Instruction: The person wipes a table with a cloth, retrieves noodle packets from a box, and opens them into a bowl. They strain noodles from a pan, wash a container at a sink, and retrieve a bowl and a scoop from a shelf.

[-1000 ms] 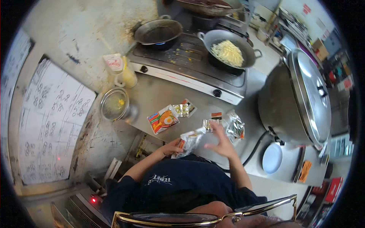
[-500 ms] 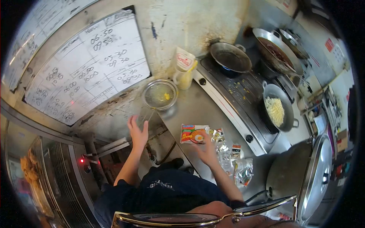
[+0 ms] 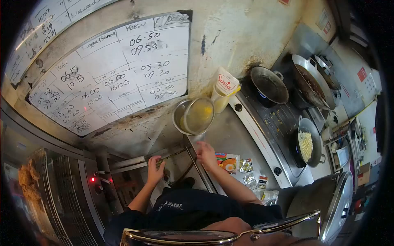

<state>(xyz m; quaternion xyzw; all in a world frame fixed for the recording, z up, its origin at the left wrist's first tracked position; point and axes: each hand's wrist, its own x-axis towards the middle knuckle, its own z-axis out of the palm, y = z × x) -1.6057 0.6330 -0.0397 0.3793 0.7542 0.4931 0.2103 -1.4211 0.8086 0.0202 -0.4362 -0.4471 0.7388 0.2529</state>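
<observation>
A mesh strainer [image 3: 202,111] is tipped up over the round metal bowl [image 3: 179,119] by the wall, with something yellow in its mesh. My right hand [image 3: 207,156] is just below it, fingers curled closed where the strainer's handle comes down; the handle itself is barely visible. My left hand [image 3: 155,171] is raised in front of my body at the left, fingers apart and holding nothing. Beside my right hand, partly behind it, an instant noodle packet [image 3: 228,162] with a picture of an egg lies on the steel counter [image 3: 230,131].
Opened foil wrappers [image 3: 250,179] lie near the packet. A Sovia pouch [image 3: 225,85] stands behind the bowl. The stove [image 3: 262,127] carries a pan [image 3: 269,85] over a blue flame and a wok [image 3: 307,78]. Another pan [image 3: 315,137] holds noodles [image 3: 305,146]. A large lidded pot [image 3: 308,197] stands front right.
My right hand has moved from over the noodle packet to below the bowl. The strainer, flat on the bowl before, is now tilted and shifted right. My left hand has lowered.
</observation>
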